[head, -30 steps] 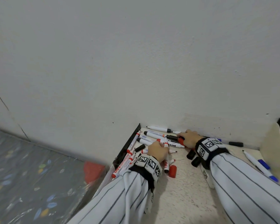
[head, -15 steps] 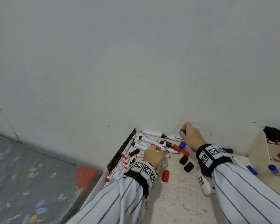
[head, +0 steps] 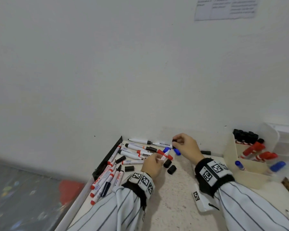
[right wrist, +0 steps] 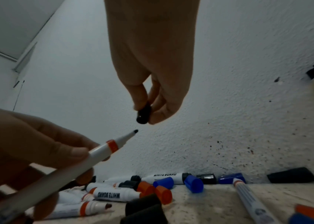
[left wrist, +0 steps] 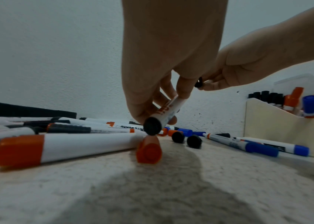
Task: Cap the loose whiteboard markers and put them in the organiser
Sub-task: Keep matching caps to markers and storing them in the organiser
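Black cap (right wrist: 143, 115) pinched in right hand (right wrist: 152, 60), just above marker (right wrist: 102, 150) tip.

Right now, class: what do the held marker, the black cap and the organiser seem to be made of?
Marker: probably smooth white plastic; the barrel has a slight sheen and a red printed band.
Black cap: probably moulded plastic, slightly glossy, with a highlight at its rim.
Organiser: cream, matte, flat panels; plastic or painted board, hard to tell.

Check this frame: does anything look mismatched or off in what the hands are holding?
Possibly. The left hand holds an uncapped marker with an orange-red collar band, while the right hand pinches a black cap. The tip looks dark, so the mismatch is uncertain.
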The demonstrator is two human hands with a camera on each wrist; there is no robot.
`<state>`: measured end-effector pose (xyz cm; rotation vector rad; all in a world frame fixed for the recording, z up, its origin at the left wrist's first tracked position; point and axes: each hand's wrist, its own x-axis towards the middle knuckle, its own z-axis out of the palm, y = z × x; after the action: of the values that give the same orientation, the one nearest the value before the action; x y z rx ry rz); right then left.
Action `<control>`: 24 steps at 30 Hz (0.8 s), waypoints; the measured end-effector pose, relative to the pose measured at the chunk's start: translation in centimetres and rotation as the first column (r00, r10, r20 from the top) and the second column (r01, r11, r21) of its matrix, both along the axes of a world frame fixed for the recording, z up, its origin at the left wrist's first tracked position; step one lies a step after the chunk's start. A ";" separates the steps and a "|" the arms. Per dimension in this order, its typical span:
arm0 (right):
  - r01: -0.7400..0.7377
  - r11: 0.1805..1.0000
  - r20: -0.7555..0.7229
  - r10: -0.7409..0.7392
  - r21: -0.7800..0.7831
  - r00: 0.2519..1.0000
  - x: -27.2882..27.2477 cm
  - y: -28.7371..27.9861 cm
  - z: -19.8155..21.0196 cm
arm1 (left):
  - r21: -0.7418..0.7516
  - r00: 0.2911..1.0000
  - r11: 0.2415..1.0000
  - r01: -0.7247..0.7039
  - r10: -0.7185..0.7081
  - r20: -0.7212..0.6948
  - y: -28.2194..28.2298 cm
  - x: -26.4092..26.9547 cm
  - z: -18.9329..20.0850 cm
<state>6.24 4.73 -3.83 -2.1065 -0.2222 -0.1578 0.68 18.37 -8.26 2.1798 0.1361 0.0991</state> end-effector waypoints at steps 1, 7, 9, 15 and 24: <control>0.020 1.000 0.001 -0.020 -0.016 1.000 -0.4 -0.3 -0.1 | -0.009 1.000 1.000 0.005 -0.005 -0.003 -0.3 -0.2 -0.1; 0.036 0.999 -0.097 -0.037 -0.011 0.995 -1.7 -1.8 -0.8 | 0.002 0.999 0.999 0.035 -0.035 -0.020 -1.6 -0.9 -0.6; 0.048 0.997 -0.130 -0.040 0.057 0.991 -2.1 -2.3 -0.9 | -0.005 0.999 0.999 0.042 -0.043 -0.033 -1.8 -1.1 -0.6; -0.060 0.998 -0.302 0.057 -0.001 0.952 -3.2 -3.1 -1.3 | 0.045 0.993 0.992 0.118 -0.119 0.008 -2.3 -2.1 0.3; -0.009 0.965 -0.362 -0.089 -0.262 0.928 -4.6 -3.2 -2.0 | 0.123 0.979 0.984 0.127 -0.144 0.147 -2.6 -3.2 0.2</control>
<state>1.65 1.57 -5.81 -2.3540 0.0314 0.2612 -2.56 15.78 -8.09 2.2780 -0.1097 0.2031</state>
